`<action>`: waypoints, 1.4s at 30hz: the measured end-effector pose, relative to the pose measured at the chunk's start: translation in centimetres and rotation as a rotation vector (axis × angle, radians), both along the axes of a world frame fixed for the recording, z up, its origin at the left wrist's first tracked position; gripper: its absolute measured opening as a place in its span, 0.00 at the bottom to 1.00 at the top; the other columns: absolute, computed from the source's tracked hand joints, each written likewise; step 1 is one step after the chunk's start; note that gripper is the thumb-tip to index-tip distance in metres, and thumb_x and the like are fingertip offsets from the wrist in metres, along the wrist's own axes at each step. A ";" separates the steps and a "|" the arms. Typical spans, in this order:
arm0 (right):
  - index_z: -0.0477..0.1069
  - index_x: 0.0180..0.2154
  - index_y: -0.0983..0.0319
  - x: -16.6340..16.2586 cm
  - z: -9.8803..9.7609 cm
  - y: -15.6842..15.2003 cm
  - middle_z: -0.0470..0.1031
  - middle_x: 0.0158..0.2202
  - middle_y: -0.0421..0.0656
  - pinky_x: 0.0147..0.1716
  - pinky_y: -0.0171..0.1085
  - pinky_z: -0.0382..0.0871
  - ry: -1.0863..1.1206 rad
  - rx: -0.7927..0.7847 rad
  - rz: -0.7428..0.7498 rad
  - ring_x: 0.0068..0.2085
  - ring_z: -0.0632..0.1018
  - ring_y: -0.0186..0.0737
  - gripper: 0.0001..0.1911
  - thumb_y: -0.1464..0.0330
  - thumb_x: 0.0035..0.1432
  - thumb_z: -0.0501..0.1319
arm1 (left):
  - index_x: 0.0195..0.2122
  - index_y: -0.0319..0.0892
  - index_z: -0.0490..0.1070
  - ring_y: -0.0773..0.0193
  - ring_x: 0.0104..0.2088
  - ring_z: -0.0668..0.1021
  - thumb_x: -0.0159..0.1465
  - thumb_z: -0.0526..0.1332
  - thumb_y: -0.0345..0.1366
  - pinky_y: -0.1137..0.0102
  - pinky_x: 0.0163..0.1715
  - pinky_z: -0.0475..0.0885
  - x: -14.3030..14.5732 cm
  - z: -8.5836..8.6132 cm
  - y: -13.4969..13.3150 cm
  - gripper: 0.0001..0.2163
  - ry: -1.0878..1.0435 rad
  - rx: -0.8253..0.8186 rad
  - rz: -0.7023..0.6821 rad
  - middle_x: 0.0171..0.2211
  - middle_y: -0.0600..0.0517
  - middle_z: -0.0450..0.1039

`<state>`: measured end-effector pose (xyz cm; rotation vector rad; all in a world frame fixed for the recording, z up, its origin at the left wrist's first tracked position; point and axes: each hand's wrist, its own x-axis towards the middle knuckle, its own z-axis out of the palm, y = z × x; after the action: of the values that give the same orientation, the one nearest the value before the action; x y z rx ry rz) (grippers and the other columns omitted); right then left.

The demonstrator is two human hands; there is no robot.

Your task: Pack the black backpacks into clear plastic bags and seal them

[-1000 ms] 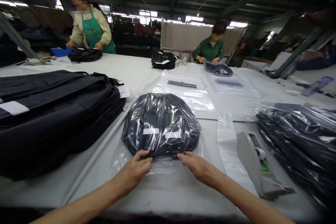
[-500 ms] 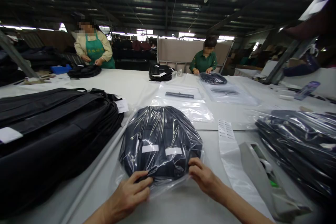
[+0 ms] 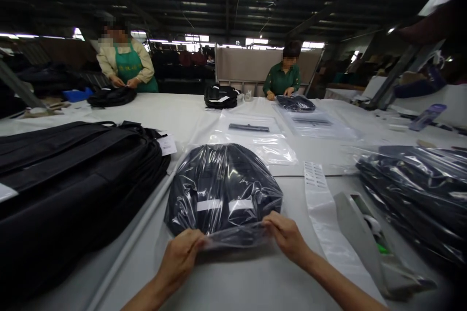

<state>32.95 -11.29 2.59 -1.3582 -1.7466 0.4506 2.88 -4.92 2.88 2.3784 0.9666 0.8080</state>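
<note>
A black backpack (image 3: pixel 215 184) lies on the white table in front of me inside a clear plastic bag (image 3: pixel 237 236). Two white strips show through the film on its near part. My left hand (image 3: pixel 184 251) pinches the near edge of the plastic bag at the left. At the right, the fingers of my right hand (image 3: pixel 286 234) are closed on the same edge. Between both hands the film is stretched and slightly raised over the backpack's near side.
Black bags (image 3: pixel 73 180) are piled at the left, bagged ones (image 3: pixel 412 180) at the right. A label strip (image 3: pixel 317 189) and a tape dispenser (image 3: pixel 375 238) lie right of me. Flat plastic bags (image 3: pixel 255 143) lie beyond. Two co-workers (image 3: pixel 129 60) handle bags across the table.
Both hands have gathered the plastic bag's near edge and lifted it up toward the backpack. My left hand has turned and closed more tightly. The view has shifted slightly.
</note>
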 end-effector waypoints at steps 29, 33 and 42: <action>0.73 0.30 0.60 4.4 1.5 -1.4 0.72 0.23 0.39 0.27 0.33 0.69 0.186 -0.176 -0.251 0.25 0.74 0.37 0.13 0.59 0.58 0.57 | 0.19 0.44 0.59 0.60 0.27 0.76 0.64 0.41 0.49 0.71 0.31 0.61 3.3 1.6 2.5 0.21 0.242 -0.570 0.303 0.20 0.54 0.75; 0.74 0.30 0.62 5.1 0.1 0.6 0.68 0.18 0.37 0.20 0.32 0.63 0.313 -0.290 -0.441 0.20 0.69 0.34 0.17 0.53 0.52 0.60 | 0.20 0.44 0.59 0.61 0.22 0.74 0.64 0.41 0.51 0.72 0.26 0.61 3.3 1.7 2.7 0.22 0.226 -0.634 0.283 0.19 0.53 0.75; 0.69 0.36 0.64 6.6 -3.2 3.2 0.69 0.19 0.37 0.24 0.34 0.63 0.367 -0.464 -0.569 0.23 0.70 0.37 0.25 0.51 0.43 0.63 | 0.19 0.44 0.60 0.61 0.19 0.73 0.62 0.43 0.51 0.72 0.24 0.61 3.6 1.5 3.2 0.22 0.203 -0.737 0.262 0.17 0.53 0.74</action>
<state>39.54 -8.06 -0.56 -1.8746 -0.9264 0.7482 6.50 -1.72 4.39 1.7279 1.3865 0.2155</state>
